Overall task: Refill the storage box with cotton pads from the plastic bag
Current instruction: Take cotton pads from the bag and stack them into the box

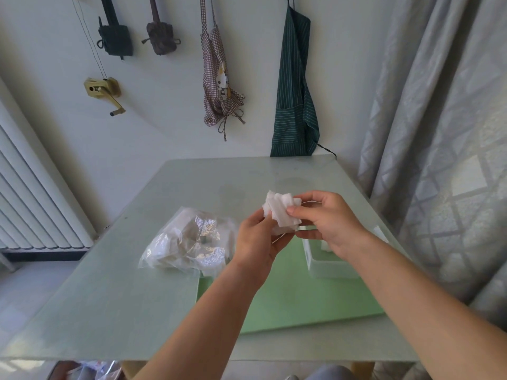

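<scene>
A ragged stack of white square cotton pads [279, 211] is held in the air over the pale glass-topped table [109, 297]. It is pinched from below by the curled fingers of the left hand [255, 237] and gripped between thumb and fingers of the right hand [332, 223]. The crumpled clear plastic bag [189, 242] lies to the left. The white plastic storage box [329, 266] stands beneath the right hand, partly hidden by it, on a green mat [288, 297]. The stack is best squared up first, then lowered flat into the box with both edges pinched, so that no pad is shed or folded.
</scene>
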The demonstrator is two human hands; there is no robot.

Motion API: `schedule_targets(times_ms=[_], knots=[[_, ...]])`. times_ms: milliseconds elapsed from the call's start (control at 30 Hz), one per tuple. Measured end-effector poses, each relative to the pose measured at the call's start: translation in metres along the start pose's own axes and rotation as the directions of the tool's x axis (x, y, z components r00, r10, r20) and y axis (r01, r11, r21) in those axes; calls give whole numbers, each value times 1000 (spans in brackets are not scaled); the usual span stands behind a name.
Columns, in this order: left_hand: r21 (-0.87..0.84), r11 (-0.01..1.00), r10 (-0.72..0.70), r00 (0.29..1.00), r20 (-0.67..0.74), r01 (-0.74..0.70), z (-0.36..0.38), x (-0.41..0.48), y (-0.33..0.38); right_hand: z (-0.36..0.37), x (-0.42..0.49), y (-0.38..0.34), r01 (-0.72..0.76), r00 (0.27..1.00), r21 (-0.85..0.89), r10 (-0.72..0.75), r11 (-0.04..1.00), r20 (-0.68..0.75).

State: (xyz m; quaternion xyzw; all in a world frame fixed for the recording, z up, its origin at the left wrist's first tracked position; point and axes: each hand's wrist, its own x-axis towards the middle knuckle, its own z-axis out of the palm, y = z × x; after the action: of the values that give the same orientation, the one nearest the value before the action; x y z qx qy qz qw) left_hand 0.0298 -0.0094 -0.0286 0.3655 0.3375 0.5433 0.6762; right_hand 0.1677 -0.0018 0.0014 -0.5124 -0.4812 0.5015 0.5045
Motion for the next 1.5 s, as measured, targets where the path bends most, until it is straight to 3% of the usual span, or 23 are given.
schedule_targets(times_ms=[233,333,500,667,800,900,967,1033,1167,1300,1500], knots=[[-108,991,-83,993,-82,73,0,6,1,0,7,2,89,994,-296,-101,951,-27],[88,996,-1,1000,12,0,-1,7,-3,-7,15,2,128,982,-484,-178,866,-60],[154,988,-13,994,107,-3,2,11,-7,-37,23,-17,134,968,-456,-17,880,252],[267,963,8,998,64,-25,18,17,-15,-60,27,-31,245,937,-613,-21,751,349],[532,847,50,997,-50,-16,20,29,-29,-90,42,-29,212,957,-727,11,653,289],[817,574,113,994,-5,-61,14,35,-42,-107,47,-13,175,970,-804,41,568,240],[913,397,111,992,55,-94,14,37,-48,-110,49,5,184,972,-875,50,448,230],[944,314,89,993,76,-100,15,39,-53,-111,54,26,202,970,-922,63,331,235],[966,246,26,997,72,-76,14,43,-59,-112,58,51,200,977,-968,38,152,208],[964,259,6,998,64,-63,11,46,-61,-108,56,57,203,979,-979,-8,17,203],[954,292,-21,997,74,-65,7,49,-60,-109,60,67,228,971,-973,-74,29,226]])
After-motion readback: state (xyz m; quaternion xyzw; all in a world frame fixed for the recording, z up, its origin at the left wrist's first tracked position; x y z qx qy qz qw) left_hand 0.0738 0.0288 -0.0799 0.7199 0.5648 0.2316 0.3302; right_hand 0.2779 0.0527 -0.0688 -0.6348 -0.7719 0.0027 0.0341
